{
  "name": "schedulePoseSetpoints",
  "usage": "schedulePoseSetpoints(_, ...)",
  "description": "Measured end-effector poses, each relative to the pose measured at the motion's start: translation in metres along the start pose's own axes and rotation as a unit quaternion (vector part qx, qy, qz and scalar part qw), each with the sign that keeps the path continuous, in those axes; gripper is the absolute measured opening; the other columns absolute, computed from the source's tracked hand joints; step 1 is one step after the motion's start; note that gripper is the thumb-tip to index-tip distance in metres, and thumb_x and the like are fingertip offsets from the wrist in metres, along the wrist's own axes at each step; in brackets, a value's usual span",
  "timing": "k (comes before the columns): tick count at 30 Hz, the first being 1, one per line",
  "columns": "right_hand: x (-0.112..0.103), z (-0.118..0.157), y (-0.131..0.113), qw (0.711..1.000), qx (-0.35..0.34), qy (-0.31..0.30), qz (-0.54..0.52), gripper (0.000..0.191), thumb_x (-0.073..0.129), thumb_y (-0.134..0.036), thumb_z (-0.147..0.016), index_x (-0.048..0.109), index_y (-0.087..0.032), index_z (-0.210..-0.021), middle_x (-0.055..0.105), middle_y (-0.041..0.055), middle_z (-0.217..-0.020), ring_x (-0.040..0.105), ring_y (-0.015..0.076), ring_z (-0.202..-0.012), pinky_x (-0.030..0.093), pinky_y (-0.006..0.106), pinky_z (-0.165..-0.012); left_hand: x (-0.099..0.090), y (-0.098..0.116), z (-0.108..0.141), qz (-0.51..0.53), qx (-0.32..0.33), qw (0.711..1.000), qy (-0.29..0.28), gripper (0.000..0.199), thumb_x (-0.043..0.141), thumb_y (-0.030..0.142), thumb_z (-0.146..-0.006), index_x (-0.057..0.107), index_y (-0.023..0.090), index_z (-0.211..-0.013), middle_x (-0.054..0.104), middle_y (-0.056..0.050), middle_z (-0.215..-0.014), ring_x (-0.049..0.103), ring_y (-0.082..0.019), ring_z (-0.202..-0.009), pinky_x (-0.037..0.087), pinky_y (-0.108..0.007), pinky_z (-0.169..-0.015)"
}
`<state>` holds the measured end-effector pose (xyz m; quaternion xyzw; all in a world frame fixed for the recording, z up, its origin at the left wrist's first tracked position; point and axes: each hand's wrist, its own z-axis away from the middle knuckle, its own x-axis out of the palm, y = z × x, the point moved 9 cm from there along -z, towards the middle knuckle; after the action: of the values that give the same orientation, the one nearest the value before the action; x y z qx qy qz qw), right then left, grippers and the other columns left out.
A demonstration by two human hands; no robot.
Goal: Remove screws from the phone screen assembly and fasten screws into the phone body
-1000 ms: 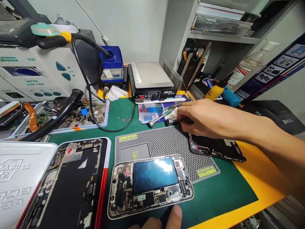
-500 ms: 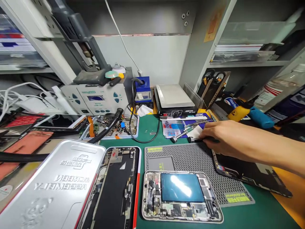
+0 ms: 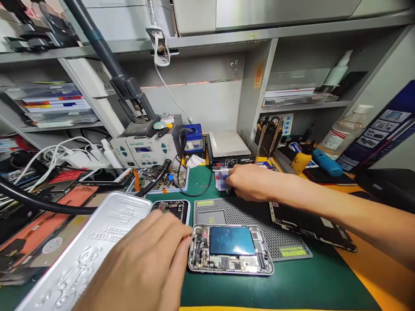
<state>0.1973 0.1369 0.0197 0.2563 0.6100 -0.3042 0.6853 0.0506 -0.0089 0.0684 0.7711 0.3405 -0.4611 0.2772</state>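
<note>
Phone [image 3: 231, 248] lies open, guts up, part on pad [image 3: 253, 216], part on green mat [image 3: 292, 280]; probably so the insides are reachable and it won't slide. Hands well apart: left hand [image 3: 139, 259] by its left end, fingers bent, contact unclear; right hand [image 3: 243, 182] at card [image 3: 221, 181] behind pad, fingers curled, can't tell if gripping. Screen [image 3: 308, 222] inner side up at right, likely parked clear. Orange bench [image 3: 372, 270] under mat; hot plate [image 3: 228, 144], grey shelves [image 3: 207, 43] behind.

Labelled clear bottle [image 3: 342, 131] beside printed blue box [image 3: 384, 125], right; stacked plastic boxes [image 3: 60, 103], left
</note>
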Motion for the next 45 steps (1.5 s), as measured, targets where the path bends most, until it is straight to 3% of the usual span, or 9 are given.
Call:
schedulePoseSetpoints(3, -0.005, 0.0, 0.0, 0.999, -0.002, 0.012, -0.031, 0.027, 0.066, -0.036, -0.099, 0.067, -0.016, -0.117, 0.07, 0.0071, -0.114, 0.07, 0.0205, -0.095, 0.06, 0.041, -0.083, 0.026, -0.03, -0.031, 0.0, -0.113, 0.985, -0.133, 0.03, 0.039, 0.02, -0.101, 0.068, 0.021, -0.091, 0.068, -0.006, -0.091, 0.066, -0.024, -0.086, 0.052, -0.039, -0.078)
schedulePoseSetpoints(8, -0.053, 0.028, 0.029, 0.97, 0.045, 0.166, -0.174, 0.025, 0.066, -0.037, -0.098, 0.067, -0.016, -0.112, 0.07, 0.0055, -0.108, 0.069, 0.0196, -0.091, 0.059, 0.04, -0.082, 0.067, -0.044, -0.077, 0.002, -0.081, 0.977, -0.198, 0.019, 0.06, 0.034, -0.101, 0.068, 0.017, -0.102, 0.069, -0.006, -0.103, 0.067, -0.021, -0.094, 0.057, -0.04, -0.087)
schedulePoseSetpoints(12, -0.072, 0.056, 0.046, 0.88, 0.099, 0.286, -0.366, 0.024, 0.061, -0.037, -0.102, 0.066, -0.016, -0.113, 0.071, 0.0047, -0.103, 0.07, 0.0174, -0.085, 0.061, 0.037, -0.076, 0.092, -0.044, -0.087, 0.003, -0.045, 0.971, -0.234, 0.029, 0.064, 0.04, -0.1, 0.065, 0.017, -0.118, 0.067, -0.008, -0.117, 0.067, -0.021, -0.099, 0.059, -0.042, -0.088)
schedulePoseSetpoints(16, -0.059, 0.069, 0.042, 0.783, 0.135, 0.306, -0.524, 0.023, 0.061, -0.036, -0.102, 0.066, -0.016, -0.113, 0.071, 0.0044, -0.099, 0.07, 0.0158, -0.08, 0.062, 0.034, -0.071, 0.101, -0.04, -0.086, 0.004, -0.025, 0.967, -0.253, 0.03, 0.065, 0.039, -0.1, 0.064, 0.017, -0.12, 0.066, -0.009, -0.119, 0.067, -0.022, -0.101, 0.059, -0.043, -0.088)
schedulePoseSetpoints(22, -0.042, 0.075, 0.033, 0.711, 0.159, 0.309, -0.612, 0.022, 0.065, -0.031, -0.1, 0.066, -0.016, -0.115, 0.071, 0.0047, -0.104, 0.07, 0.0162, -0.083, 0.062, 0.034, -0.073, 0.103, -0.046, -0.086, 0.024, -0.028, 0.964, -0.262, 0.025, 0.063, 0.038, -0.101, 0.067, 0.017, -0.114, 0.068, -0.008, -0.116, 0.067, -0.022, -0.103, 0.058, -0.045, -0.093)
schedulePoseSetpoints(34, -0.028, 0.073, 0.034, 0.676, 0.189, 0.322, -0.635, 0.027, 0.065, -0.033, -0.099, 0.065, -0.017, -0.121, 0.069, 0.0073, -0.115, 0.07, 0.0191, -0.092, 0.061, 0.038, -0.079, 0.096, -0.053, -0.097, 0.061, -0.059, 0.958, -0.273, 0.027, 0.064, 0.038, -0.1, 0.066, 0.016, -0.115, 0.068, -0.008, -0.119, 0.068, -0.023, -0.103, 0.059, -0.043, -0.091)
schedulePoseSetpoints(40, -0.017, 0.043, 0.02, 0.712, 0.176, 0.282, -0.618, 0.031, 0.066, -0.033, -0.099, 0.064, -0.017, -0.124, 0.068, 0.0081, -0.119, 0.07, 0.0209, -0.097, 0.061, 0.041, -0.082, 0.052, -0.053, -0.082, 0.003, -0.103, 0.972, -0.213, 0.025, 0.063, 0.037, -0.1, 0.067, 0.017, -0.114, 0.069, -0.008, -0.114, 0.068, -0.022, -0.1, 0.058, -0.043, -0.09)
schedulePoseSetpoints(43, -0.011, 0.023, 0.016, 0.731, 0.172, 0.266, -0.605, 0.033, 0.066, -0.035, -0.099, 0.063, -0.017, -0.127, 0.067, 0.009, -0.123, 0.069, 0.0224, -0.101, 0.06, 0.043, -0.085, 0.025, -0.04, -0.052, -0.009, -0.123, 0.979, -0.16, 0.027, 0.046, 0.019, -0.101, 0.071, 0.019, -0.107, 0.072, -0.011, -0.11, 0.067, -0.027, -0.107, 0.052, -0.047, -0.096)
schedulePoseSetpoints(45, -0.006, 0.014, 0.016, 0.74, 0.175, 0.257, -0.597, 0.034, 0.066, -0.035, -0.099, 0.063, -0.017, -0.127, 0.067, 0.0092, -0.124, 0.069, 0.023, -0.103, 0.06, 0.044, -0.086, 0.015, -0.033, -0.025, -0.002, -0.135, 0.982, -0.133, 0.033, 0.039, 0.021, -0.1, 0.071, 0.022, -0.111, 0.072, -0.009, -0.109, 0.067, -0.027, -0.103, 0.053, -0.046, -0.093)
